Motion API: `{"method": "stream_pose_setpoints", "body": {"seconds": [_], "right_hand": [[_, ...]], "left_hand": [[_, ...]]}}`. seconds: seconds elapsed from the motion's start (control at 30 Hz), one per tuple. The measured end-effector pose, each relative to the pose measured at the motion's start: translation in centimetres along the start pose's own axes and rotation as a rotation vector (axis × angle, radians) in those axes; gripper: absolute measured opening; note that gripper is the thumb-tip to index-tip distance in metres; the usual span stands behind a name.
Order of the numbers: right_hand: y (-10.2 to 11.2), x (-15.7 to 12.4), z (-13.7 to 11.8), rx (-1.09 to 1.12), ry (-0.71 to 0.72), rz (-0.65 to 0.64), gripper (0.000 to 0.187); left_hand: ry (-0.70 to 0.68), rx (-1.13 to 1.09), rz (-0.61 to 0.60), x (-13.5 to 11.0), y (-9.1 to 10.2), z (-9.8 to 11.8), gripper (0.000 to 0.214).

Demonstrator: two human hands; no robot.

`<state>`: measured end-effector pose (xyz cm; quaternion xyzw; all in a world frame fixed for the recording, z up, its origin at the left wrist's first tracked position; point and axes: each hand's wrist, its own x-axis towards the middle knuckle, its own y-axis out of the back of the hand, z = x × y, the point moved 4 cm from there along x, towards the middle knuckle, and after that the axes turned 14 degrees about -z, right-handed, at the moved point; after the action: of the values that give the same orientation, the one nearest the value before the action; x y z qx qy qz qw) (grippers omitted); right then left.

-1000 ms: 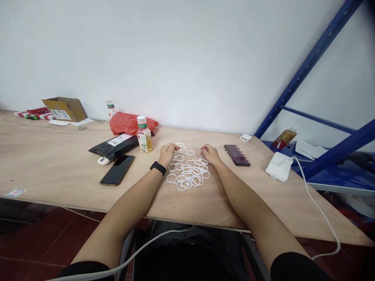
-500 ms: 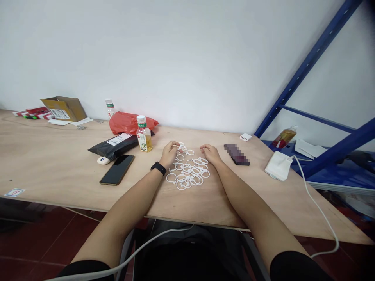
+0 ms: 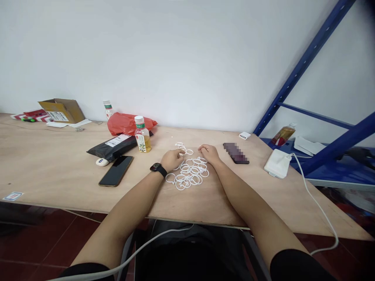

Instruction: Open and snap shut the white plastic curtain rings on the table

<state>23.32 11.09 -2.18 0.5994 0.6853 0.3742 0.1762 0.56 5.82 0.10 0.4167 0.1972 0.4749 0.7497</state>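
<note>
On the plywood table [image 3: 58, 156], white plastic curtain rings [image 3: 190, 173] lie tangled between the hands. The left hand [image 3: 172, 160] curls its fingers together at the pile's edge, any grip unclear; the right hand [image 3: 208, 152] rests its fingers together beside it. Interlinked rings could drag the pile apart if one is pulled.

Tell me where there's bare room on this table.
Bare plywood lies left of the black smartphone, and between the white rings and the white power adapter. It is crowded at the bottle and black mailer bag, and where the left hand and right hand reach the rings.
</note>
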Motion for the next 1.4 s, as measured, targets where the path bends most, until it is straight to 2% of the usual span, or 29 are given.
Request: {"method": "stream_pose_setpoints", "body": {"seconds": [0.1, 0.2, 0.4, 0.53, 0.67, 0.83, 0.93, 1.03, 1.1, 1.17, 1.27, 1.4], "right_hand": [[0.4, -0.1, -0.6, -0.010, 0.020, 0.029, 0.029], [0.5, -0.2, -1.2, -0.042, 0.053, 0.026, 0.028], [-0.1, -0.9, -3.1, -0.178, 0.198, -0.029, 0.021], [-1.1, -1.8, -5.1, -0.180, 0.270, -0.111, 0.026], [-1.9, -2.8, -6.9, -0.214, 0.381, -0.181, 0.020], [-2.1, -3.2, -7.5, -0.292, 0.450, -0.161, 0.032], [-2.1, -3.3, -7.7, -0.335, 0.499, -0.110, 0.030], [-2.2, -3.6, -8.1, -0.341, 0.569, -0.066, 0.018], [-2.3, -3.8, -8.4, -0.333, 0.611, -0.055, 0.014], [-2.3, -3.8, -8.4, -0.327, 0.606, -0.030, 0.013], [-2.2, -3.2, -7.7, -0.303, 0.490, 0.027, 0.015], [-2.4, -1.7, -5.8, -0.269, 0.315, -0.054, 0.019]], "left_hand": [[0.050, 0.087, 0.062, 0.1, 0.4, -0.3, 0.024], [0.013, 0.113, 0.120, 0.5, 0.4, -1.0, 0.025], [0.064, 0.236, 0.003, 1.4, -0.7, -2.4, 0.044], [0.083, 0.311, -0.065, 1.5, -1.1, -2.2, 0.039], [0.118, 0.339, -0.039, 1.3, -0.7, -2.0, 0.032], [0.199, 0.347, 0.010, 1.1, -0.1, -2.1, 0.034], [0.131, 0.353, 0.017, 1.1, -0.2, -1.7, 0.036], [0.013, 0.391, -0.074, 1.2, -0.8, -1.1, 0.036], [-0.004, 0.407, -0.117, 1.2, -1.1, -0.9, 0.034], [0.014, 0.406, -0.114, 1.2, -1.0, -0.9, 0.033], [0.067, 0.379, -0.059, 1.2, -0.4, -1.1, 0.028], [0.124, 0.296, 0.051, 1.1, 0.5, -1.5, 0.020]]}}
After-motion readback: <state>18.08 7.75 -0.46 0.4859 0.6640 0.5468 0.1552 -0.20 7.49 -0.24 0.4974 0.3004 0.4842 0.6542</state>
